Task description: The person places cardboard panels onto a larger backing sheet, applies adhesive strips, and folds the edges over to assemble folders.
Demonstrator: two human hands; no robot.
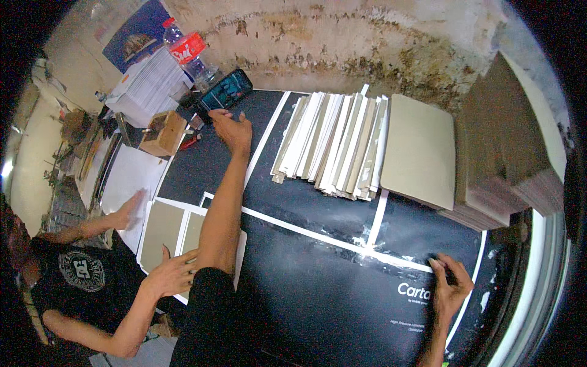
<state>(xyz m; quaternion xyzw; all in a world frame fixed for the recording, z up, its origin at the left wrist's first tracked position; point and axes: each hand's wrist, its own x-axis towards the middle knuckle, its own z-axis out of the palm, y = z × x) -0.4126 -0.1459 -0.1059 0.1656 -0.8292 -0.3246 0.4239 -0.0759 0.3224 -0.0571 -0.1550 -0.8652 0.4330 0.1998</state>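
Note:
My left hand (232, 131) reaches to a dark phone (225, 92) propped at the back. Its fingers are apart, with one fingertip at the phone's lower edge and nothing held. At the right, my right hand (451, 286) is bent with thumb and fingertips drawn together at the end of a long white strip (306, 231). Whether anything is between those fingertips is too small to tell. Both hands are over black printed sheets (306, 287) crossed by white strips. Beyond them lies a row of white and grey board strips (336, 144).
A beige board (419, 147) and tall stacks of grey board (501, 140) stand back right. Back left are a bottle (186, 52), a paper stack (147, 85) and a wooden block (164, 131). A co-worker's hands (171, 273) are at grey panels (160, 235) beside my left arm.

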